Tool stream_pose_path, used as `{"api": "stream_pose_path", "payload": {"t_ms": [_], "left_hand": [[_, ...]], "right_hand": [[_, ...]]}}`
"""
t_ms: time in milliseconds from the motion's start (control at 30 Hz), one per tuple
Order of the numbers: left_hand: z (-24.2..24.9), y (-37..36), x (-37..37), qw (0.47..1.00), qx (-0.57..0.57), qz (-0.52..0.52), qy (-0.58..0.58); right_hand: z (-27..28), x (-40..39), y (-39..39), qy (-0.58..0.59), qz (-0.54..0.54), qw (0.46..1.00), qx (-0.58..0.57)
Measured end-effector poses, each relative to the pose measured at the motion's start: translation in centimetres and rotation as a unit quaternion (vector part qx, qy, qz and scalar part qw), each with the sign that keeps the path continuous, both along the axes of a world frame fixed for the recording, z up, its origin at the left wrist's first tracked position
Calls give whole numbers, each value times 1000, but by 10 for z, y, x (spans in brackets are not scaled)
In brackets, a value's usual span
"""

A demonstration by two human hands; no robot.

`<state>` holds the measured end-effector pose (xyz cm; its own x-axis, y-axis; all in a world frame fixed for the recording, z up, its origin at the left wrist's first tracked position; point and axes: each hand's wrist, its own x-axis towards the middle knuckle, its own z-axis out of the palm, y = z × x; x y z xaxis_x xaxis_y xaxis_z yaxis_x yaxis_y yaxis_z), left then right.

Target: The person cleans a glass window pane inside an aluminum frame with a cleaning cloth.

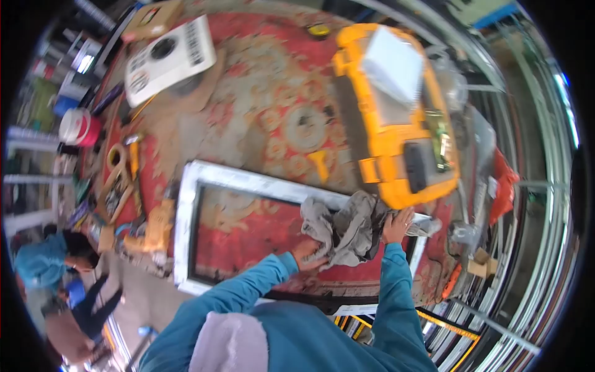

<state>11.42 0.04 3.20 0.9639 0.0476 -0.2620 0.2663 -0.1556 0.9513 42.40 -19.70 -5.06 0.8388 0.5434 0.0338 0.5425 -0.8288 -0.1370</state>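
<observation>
A crumpled grey cloth (353, 229) lies over the right part of a white rectangular frame (185, 226) on the table. My left hand (308, 254) grips the cloth's lower left edge, its fingertips partly hidden in the folds. At the cloth's right side, by the frame's right end, is my right hand (397, 225), closed on the material with its fingers close together. Some pale, crinkled material (424, 225) shows just beyond those fingers. Between the frame's bars, the red patterned table covering (248, 226) is visible.
Beyond the frame stand an open-looking yellow case (400, 197) with a white box (392, 65) on it, and a small yellow scraper (320, 165). A hammer (133, 155) and tape roll (116, 155) lie left. Another person (43, 260) is at lower left. Long profiles (527, 204) line the right.
</observation>
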Motion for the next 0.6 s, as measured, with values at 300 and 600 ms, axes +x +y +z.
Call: {"api": "stream_pose_path", "payload": {"t_ms": [300,600], "left_hand": [[-51,24,-217,909,-125,397,15],[-16,61,-347,805,348,445,183]], "right_hand": [[54,-216,190,63,235,968,-63],[52,-348,337,127,447,885,-5]]}}
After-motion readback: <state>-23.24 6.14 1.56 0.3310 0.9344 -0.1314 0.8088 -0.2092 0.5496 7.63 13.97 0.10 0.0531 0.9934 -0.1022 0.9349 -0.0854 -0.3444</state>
